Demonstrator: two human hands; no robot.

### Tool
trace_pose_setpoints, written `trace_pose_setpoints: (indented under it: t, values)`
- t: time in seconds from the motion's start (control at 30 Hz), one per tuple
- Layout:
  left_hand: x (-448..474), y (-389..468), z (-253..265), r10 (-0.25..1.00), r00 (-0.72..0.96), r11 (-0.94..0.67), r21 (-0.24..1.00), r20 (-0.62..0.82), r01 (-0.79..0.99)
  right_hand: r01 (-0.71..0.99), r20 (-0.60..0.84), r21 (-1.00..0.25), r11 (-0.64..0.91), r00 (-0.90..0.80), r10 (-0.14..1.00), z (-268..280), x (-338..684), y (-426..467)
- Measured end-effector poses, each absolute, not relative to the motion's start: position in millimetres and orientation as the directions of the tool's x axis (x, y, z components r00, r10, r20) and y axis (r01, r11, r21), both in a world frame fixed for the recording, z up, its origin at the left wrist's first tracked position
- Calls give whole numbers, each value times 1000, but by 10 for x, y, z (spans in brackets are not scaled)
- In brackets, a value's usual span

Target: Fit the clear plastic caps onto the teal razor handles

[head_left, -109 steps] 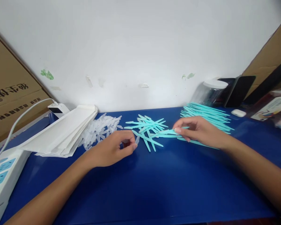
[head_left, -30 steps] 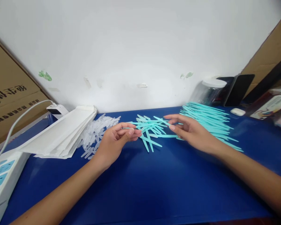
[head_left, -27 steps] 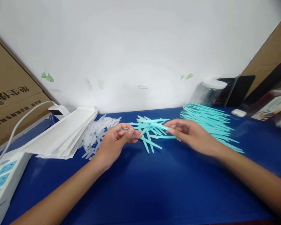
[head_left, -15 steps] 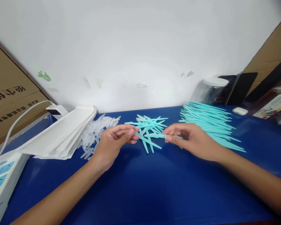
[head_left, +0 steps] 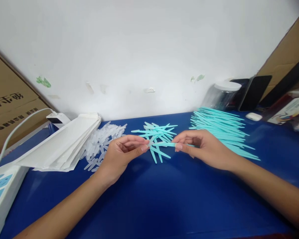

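Note:
My right hand (head_left: 193, 146) pinches a slim turquoise eyebrow razor (head_left: 165, 144) between thumb and fingers, its tip pointing left. In my left hand (head_left: 126, 152), thumb and fingers close on a small translucent cap (head_left: 149, 143), which is at the razor's tip; whether the cap is over the tip I cannot tell. Behind them lies a loose pile of turquoise razors (head_left: 159, 155), crossing one another. To the left is a heap of translucent caps (head_left: 93, 146), partly hidden by my left hand. A larger stack of razors (head_left: 221, 126) spreads out beyond my right hand.
White paper sleeves (head_left: 57, 146) lie at the left, near a power strip (head_left: 5, 186) and a white plugged-in device (head_left: 58, 119). A lidded clear jar (head_left: 223, 96), a dark phone-like slab (head_left: 255, 93) and a white case (head_left: 254, 116) stand back right on the blue table (head_left: 149, 202).
My left hand has moved slightly right, bringing the cap up to the razor's tip. My right hand keeps its hold on the razor, and the view has shifted a little.

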State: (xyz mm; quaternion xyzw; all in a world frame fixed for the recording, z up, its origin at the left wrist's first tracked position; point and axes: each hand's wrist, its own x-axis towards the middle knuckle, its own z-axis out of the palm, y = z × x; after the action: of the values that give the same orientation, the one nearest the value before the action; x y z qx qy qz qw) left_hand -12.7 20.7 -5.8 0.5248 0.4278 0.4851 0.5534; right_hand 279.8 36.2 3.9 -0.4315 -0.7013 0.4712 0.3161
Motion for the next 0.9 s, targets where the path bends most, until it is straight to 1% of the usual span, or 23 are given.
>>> trace_pose_setpoints:
  t: [0.13, 0.23, 0.33, 0.4, 0.57, 0.73, 0.8, 0.9]
  values:
    - [-117, 193, -70, 973, 188, -138, 990, 136, 0, 291, 41, -938, 188, -446, 894, 56, 2801, 368]
    - [-89, 143, -47, 957, 202, -228, 970, 209, 79, 308, 16, -935, 179, -465, 885, 66, 2803, 349]
    - [-51, 73, 8, 947, 209, -280, 945, 243, 167, 303, -14, -941, 151, -480, 877, 72, 2789, 328]
    - [-27, 31, 41, 947, 212, -281, 939, 239, 198, 287, -25, -949, 131, -482, 876, 72, 2767, 315]
    - [2, -6, 38, 954, 212, -253, 946, 210, 201, 267, -49, -958, 102, -502, 863, 44, 2690, 272]
    - [7, -14, 8, 946, 248, -265, 938, 208, 224, 229, -50, -969, 88, -534, 844, 20, 2672, 243]
    - [8, -28, 19, 940, 282, -259, 937, 190, 234, 219, -58, -973, 74, -542, 839, 23, 2674, 235]
    - [-1, -55, 61, 910, 385, -266, 927, 151, 263, 230, -87, -971, 60, -578, 811, 30, 2676, 227]
